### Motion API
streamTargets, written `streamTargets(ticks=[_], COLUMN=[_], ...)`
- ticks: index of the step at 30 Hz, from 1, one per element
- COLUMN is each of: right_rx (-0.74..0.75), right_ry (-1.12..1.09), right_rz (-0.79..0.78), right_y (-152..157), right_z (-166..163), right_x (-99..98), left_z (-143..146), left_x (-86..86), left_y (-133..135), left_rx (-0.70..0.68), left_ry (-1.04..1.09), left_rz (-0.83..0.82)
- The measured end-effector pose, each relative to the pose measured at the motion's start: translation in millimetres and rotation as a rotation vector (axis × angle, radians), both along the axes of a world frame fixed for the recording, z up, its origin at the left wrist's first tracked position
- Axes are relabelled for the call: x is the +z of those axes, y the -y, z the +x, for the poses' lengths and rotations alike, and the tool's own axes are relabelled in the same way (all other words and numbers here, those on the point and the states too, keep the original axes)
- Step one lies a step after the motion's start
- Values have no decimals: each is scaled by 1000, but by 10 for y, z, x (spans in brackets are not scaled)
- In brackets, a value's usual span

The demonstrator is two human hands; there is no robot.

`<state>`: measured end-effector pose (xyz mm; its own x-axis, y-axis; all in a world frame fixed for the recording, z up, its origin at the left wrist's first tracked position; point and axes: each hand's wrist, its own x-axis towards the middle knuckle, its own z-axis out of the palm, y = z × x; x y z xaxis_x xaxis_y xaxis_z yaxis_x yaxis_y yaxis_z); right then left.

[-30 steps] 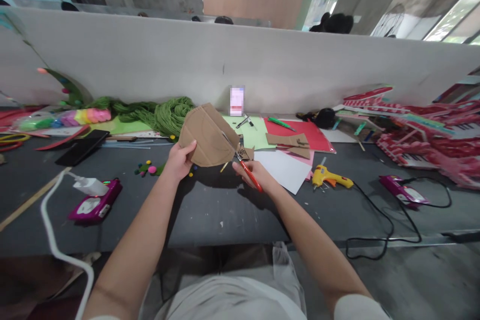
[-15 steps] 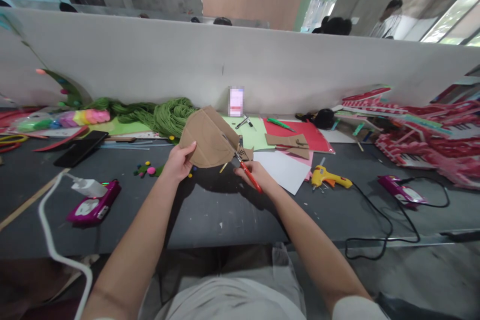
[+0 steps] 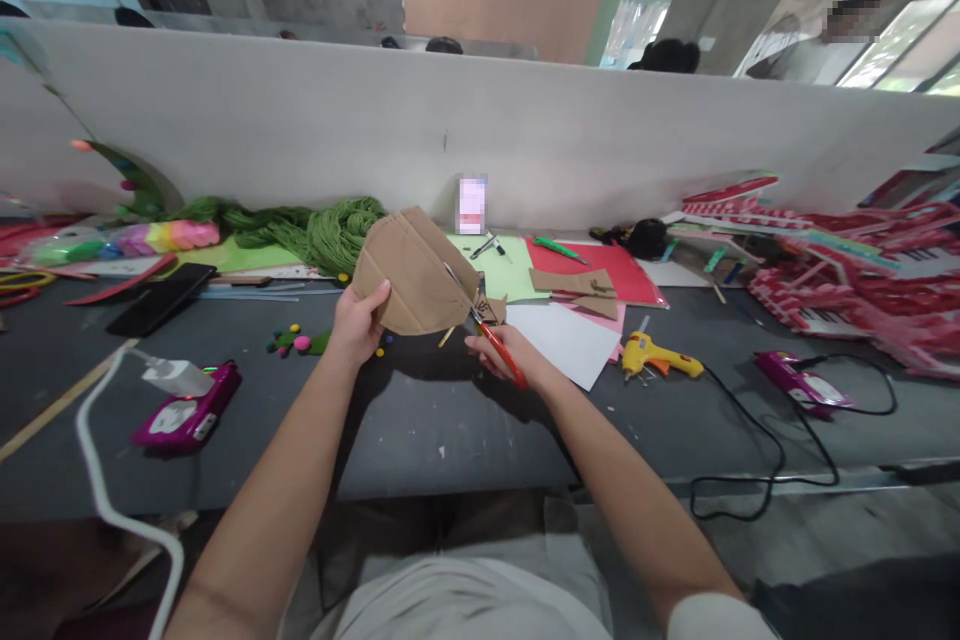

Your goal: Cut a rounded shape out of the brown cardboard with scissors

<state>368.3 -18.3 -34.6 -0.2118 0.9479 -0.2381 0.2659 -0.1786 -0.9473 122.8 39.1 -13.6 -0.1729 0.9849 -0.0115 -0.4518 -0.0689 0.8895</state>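
Note:
My left hand [image 3: 358, 322] grips the lower left edge of a brown cardboard piece [image 3: 409, 270] and holds it up above the dark table [image 3: 420, 420]. My right hand [image 3: 506, 352] is closed on red-handled scissors [image 3: 491, 340], whose blades bite into the cardboard's right edge along a curved line. A small cardboard scrap [image 3: 491, 308] lies just behind the blades.
Green yarn [image 3: 330, 225] and coloured pompoms [image 3: 296, 338] lie to the left, with a black phone [image 3: 161, 295] and a pink power strip [image 3: 187, 410]. A yellow glue gun [image 3: 660, 355], white paper [image 3: 570, 340], red paper [image 3: 600, 270] and pink craft models [image 3: 847, 260] lie right. A white partition [image 3: 300, 120] stands behind.
The cardboard has shifted slightly left and turned a little in my left hand; the scissors stay at its right edge. A person has come into view beyond the partition at the right.

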Motion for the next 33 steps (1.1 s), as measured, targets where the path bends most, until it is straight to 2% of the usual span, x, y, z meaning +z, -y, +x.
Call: streamTargets(ticks=[7, 14, 20, 23, 27, 30, 33], right_rx=[50, 83, 105, 53, -15, 22, 122], right_ry=[43, 47, -54, -47, 62, 37, -57], right_rz=[115, 67, -9, -8, 85, 91, 43], right_y=[-19, -49, -72, -77, -78, -82, -92], right_z=[39, 78, 149, 116, 70, 99, 179], right_x=[-42, 51, 46, 10, -45, -29, 23], left_z=[31, 43, 57, 57, 39, 35, 49], left_x=[16, -3, -11, -14, -27, -23, -9], left_y=[12, -4, 2, -12, -35, -33, -18], left_rx=[23, 21, 11, 33, 60, 54, 31], left_ry=[48, 96, 119, 149, 162, 151, 150], left_rz=[-35, -15, -40, -38, -37, -46, -50])
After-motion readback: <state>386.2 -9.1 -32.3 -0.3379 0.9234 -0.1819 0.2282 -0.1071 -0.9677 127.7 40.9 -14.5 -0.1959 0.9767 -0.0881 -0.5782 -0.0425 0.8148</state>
